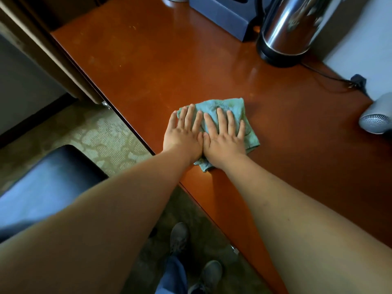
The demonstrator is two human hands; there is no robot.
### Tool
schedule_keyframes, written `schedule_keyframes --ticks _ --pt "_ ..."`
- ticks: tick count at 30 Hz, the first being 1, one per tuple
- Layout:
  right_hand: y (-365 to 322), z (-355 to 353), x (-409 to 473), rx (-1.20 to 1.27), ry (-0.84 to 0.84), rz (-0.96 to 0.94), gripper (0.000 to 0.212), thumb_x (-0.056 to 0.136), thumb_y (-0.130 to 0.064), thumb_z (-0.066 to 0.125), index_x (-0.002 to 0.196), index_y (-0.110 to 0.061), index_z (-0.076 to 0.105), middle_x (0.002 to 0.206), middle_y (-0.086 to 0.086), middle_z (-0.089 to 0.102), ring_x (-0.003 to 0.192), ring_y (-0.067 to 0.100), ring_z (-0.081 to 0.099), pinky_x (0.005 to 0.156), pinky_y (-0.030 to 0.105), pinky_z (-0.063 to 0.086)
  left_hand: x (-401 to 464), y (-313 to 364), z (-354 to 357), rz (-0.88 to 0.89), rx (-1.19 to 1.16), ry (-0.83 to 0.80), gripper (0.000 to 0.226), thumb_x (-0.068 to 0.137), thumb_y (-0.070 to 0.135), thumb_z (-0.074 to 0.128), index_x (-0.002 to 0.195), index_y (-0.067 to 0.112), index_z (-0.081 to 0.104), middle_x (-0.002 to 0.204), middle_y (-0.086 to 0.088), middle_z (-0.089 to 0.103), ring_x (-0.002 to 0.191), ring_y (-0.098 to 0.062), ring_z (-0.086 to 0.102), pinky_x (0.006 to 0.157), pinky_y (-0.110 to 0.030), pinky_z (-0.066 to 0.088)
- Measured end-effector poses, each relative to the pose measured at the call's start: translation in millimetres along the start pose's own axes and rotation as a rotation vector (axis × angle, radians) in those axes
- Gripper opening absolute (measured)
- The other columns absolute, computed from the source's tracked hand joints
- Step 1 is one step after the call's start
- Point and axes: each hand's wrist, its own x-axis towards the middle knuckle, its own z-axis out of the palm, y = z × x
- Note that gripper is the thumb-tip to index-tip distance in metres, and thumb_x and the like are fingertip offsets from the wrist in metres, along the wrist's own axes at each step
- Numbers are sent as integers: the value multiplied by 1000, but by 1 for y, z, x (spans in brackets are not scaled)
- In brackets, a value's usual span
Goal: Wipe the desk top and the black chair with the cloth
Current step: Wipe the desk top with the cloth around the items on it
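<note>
While both palms lie flat on it, the green cloth (pixel 229 115) sits crumpled on the desk top (pixel 148 66), near the front edge and roughly mid-way along the visible surface. Left hand (pixel 184 134) covers the cloth's left part, fingers straight and a bit spread, pressing down, not curled round anything. Right hand (pixel 226 136) lies just beside it, thumbs' sides touching, fingers also straight w/ the cloth under them; nothing pinched. Cloth pokes out beyond the fingertips, to the right of the right hand, and in a small fold below the wrists at the desk edge. Both forearms reach in from the bottom of the view.

Desk top is glossy reddish-brown wood, w/ faint smears toward its left rear. At the rear right stands a shiny steel kettle (pixel 290 28) on a black base, its cord (pixel 324 75) running right to a plug (pixel 358 81) by the wall. Behind the kettle, a dark blue-grey box (pixel 222 13). At the far right edge, a grey hair dryer (pixel 375 119), well apart from the cloth.

Black chair (pixel 53 177) is off the desk at lower left, on patterned carpet (pixel 110 139). The person's grey shoes (pixel 179 236) show at the bottom
</note>
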Motion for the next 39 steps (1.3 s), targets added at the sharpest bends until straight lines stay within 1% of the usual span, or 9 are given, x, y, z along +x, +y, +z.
schedule_keyframes --ticks 8,16,19,21,25,30,33,35,39 --pt "-28 26 -75 -52 -44 -58 59 106 -48 10 160 -36 -10 169 2 -17 155 27 -20 122 59 -10 -88 -4 36 -56 -96 -13 63 105 43 -1 158 16 -22 164 -10 -30 152 -25 -26 125 -48 -8" --pt "-38 35 -104 -99 -90 -95 59 106 -46 8 159 -34 -15 168 4 -22 153 28 -24 121 59 -13 -126 -4 49 -84 -156 -12 63 105 43 0 158 16 -21 164 -10 -30 152 -25 -26 125 -48 -8" --pt "-38 36 -110 -117 -104 -106 65 97 -50 -7 159 -34 -16 168 5 -21 154 29 -23 121 60 -12 -133 -2 48 -97 -166 -25 63 105 43 0 157 16 -23 163 -10 -31 151 -25 -28 125 -48 -10" --pt "-36 35 -107 -115 -99 -108 72 90 -52 -13 159 -36 -14 169 4 -19 154 28 -22 121 60 -11 -131 -3 45 -98 -186 -35 63 106 43 1 158 16 -22 163 -9 -32 151 -24 -29 125 -48 -11" --pt "-33 37 -97 -125 -93 -123 66 96 -54 -4 159 -38 -12 170 3 -15 155 28 -19 121 59 -11 -123 -9 42 -82 -213 -48 63 106 43 3 158 18 -21 164 -8 -31 151 -23 -28 124 -49 -9" --pt "-37 28 -81 -133 -98 -136 68 93 -55 -8 159 -40 -14 170 2 -15 155 27 -20 122 59 -10 -109 -13 40 -105 -213 -39 63 104 42 1 158 18 -21 164 -8 -31 152 -24 -28 124 -51 -9" --pt "-41 14 -53 -121 -111 -161 60 103 -51 5 159 -40 -13 169 0 -18 154 25 -22 122 58 -12 -87 -22 33 -135 -234 -24 63 104 42 1 158 18 -21 164 -8 -31 152 -23 -28 124 -50 -10" --pt "-42 7 -36 -124 -115 -175 59 106 -48 11 159 -39 -13 169 -1 -20 154 25 -24 122 58 -13 -72 -27 32 -161 -241 -15 63 104 42 1 158 18 -22 164 -8 -31 151 -24 -28 124 -50 -11" --pt "-45 -3 -1 -133 -164 -194 59 106 -48 10 158 -39 -15 168 -2 -24 152 24 -27 121 57 -15 -42 -36 27 -197 -212 -25 63 104 42 0 157 17 -23 164 -8 -32 151 -25 -29 124 -50 -11"
